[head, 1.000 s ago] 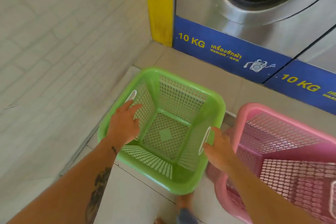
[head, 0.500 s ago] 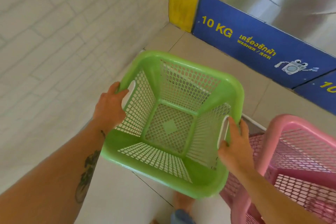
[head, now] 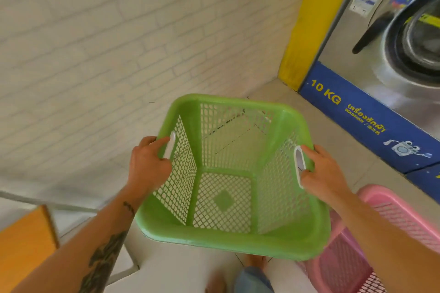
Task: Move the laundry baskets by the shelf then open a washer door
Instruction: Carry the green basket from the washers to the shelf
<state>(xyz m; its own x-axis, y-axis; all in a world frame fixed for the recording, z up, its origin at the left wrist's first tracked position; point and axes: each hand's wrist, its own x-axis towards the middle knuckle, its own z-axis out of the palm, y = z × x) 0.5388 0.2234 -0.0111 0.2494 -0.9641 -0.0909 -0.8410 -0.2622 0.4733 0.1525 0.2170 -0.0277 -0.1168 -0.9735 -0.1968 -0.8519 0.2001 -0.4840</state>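
An empty green mesh laundry basket (head: 238,242) hangs in front of me, lifted off the floor. My left hand (head: 147,164) grips its left handle slot and my right hand (head: 321,171) grips the right handle slot. A pink laundry basket (head: 390,202) stands on the floor at the lower right, partly hidden behind the green one and my right arm. The steel washer (head: 352,38) with its round door (head: 412,38) shut and a black door handle (head: 371,31) is at the upper right.
A white brick wall (head: 107,43) fills the left. A yellow post (head: 307,21) stands beside the washer. An orange wooden surface (head: 23,245) shows at the lower left. A blue "10 KG" panel (head: 352,112) runs under the washer. My feet are below the basket.
Both hands closed on the green basket's handles and raised it off the floor. The view swung left and up, bringing the washer door and the orange surface into sight.
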